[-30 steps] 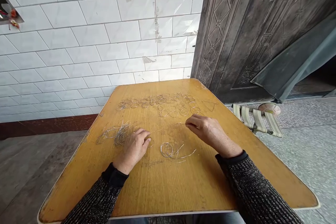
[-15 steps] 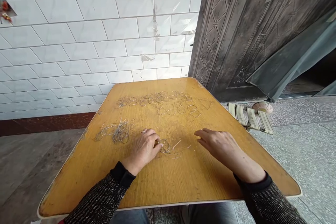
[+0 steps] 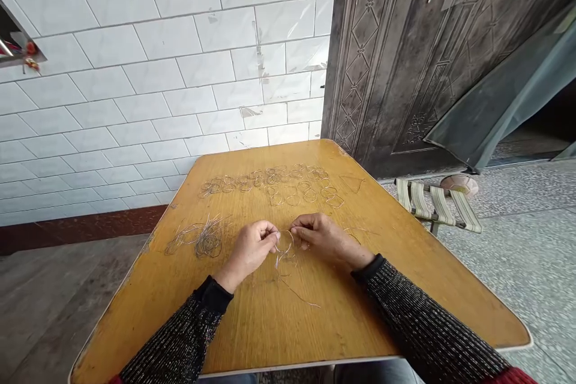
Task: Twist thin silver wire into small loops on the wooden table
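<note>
Between my two hands a thin wire loop (image 3: 285,242) is held just above the table. My left hand (image 3: 252,249) pinches its left side between thumb and fingers, and my right hand (image 3: 324,239) pinches the right side. A loose wire tail (image 3: 299,296) trails from below the loop toward the front of the table. Left of my left hand lies a tangled bundle of wire (image 3: 207,240). Another curved wire (image 3: 355,232) shows partly behind my right wrist.
Several bent wire rings (image 3: 272,177) lie in rows across the far part of the wooden table (image 3: 252,336). A wire triangle (image 3: 352,183) rests at the far right. Beyond stand a tiled wall (image 3: 180,72) and a dark carved door (image 3: 405,72); a striped folding stool (image 3: 436,204) stands right.
My right hand has moved left and now pinches the wire opposite my left hand. The loop has been raised between them. The view has tilted slightly upward.
</note>
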Available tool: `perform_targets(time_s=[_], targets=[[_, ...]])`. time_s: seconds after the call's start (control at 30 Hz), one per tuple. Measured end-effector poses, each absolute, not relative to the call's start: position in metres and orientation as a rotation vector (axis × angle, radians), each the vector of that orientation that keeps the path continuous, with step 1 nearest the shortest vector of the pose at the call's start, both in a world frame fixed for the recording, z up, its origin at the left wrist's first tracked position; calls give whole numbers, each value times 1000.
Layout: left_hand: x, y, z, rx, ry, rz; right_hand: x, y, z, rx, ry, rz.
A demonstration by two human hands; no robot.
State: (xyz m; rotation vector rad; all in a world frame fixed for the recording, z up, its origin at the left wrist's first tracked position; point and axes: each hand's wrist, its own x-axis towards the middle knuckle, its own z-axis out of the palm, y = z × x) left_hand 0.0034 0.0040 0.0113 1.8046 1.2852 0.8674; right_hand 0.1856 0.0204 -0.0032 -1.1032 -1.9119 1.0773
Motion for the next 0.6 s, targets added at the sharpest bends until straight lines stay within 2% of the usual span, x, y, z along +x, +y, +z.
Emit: perform_targets(time_s=[0.1, 0.3, 0.43, 0.6], targets=[[2, 3, 13, 1643, 1228, 902, 186, 17, 0, -1019, -1750, 1372], [-2, -4, 14, 1436, 1098, 977, 190, 9, 13, -828, -1612, 1595], [-5, -4, 12, 1280, 1024, 1016, 191, 6, 10, -674, -1673, 1712], [-9, -3, 12, 1238, 1037, 1027, 185, 6, 7, -782, -1569, 1685]])
